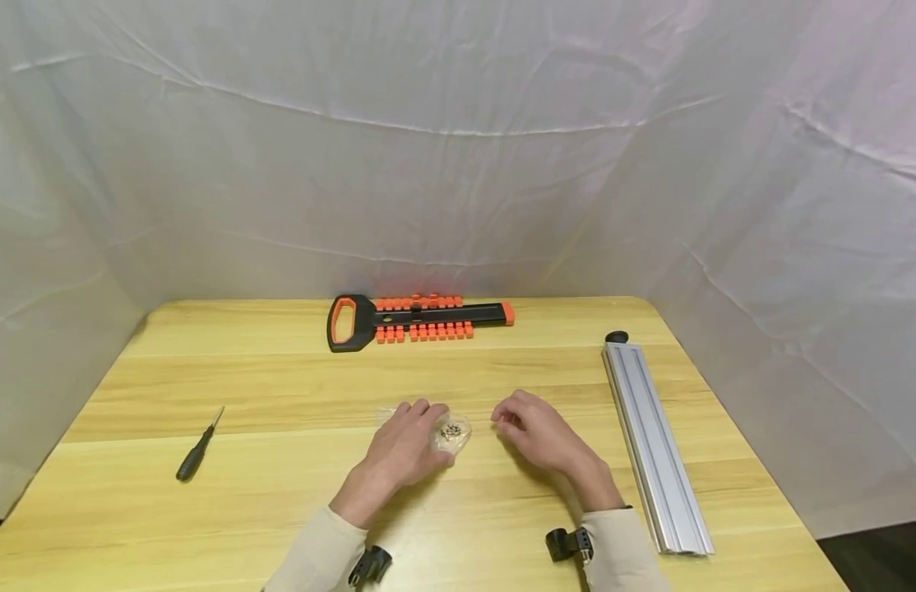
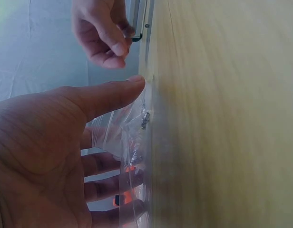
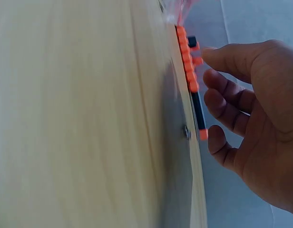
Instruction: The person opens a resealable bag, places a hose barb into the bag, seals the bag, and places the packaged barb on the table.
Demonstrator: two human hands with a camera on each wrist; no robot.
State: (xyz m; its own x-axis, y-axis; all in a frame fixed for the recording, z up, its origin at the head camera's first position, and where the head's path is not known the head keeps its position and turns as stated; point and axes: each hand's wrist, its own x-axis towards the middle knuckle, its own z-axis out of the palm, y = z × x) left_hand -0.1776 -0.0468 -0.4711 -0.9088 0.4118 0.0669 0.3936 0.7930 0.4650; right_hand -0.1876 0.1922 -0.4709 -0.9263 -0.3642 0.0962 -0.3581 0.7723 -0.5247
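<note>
A clear plastic bag (image 1: 461,444) with several small metal screws (image 1: 451,430) lies on the table. My left hand (image 1: 404,446) rests around the bag's left side, thumb and fingers spread wide apart. In the left wrist view, the fingers (image 2: 102,190) reach straight behind the clear plastic and touch it. My right hand (image 1: 538,433) hovers just right of the bag, its fingers loosely bent. No object shows between that hand's thumb and fingers in the right wrist view. Near them, a small metal piece (image 3: 186,132) lies on the table, too blurred to identify.
A screwdriver (image 1: 197,452) with a dark handle lies at the left. Along the back edge sits a black and orange handled rack (image 1: 428,316). A long silver metal profile (image 1: 659,448) lies at the right, with a black round knob (image 1: 617,337) at its far end.
</note>
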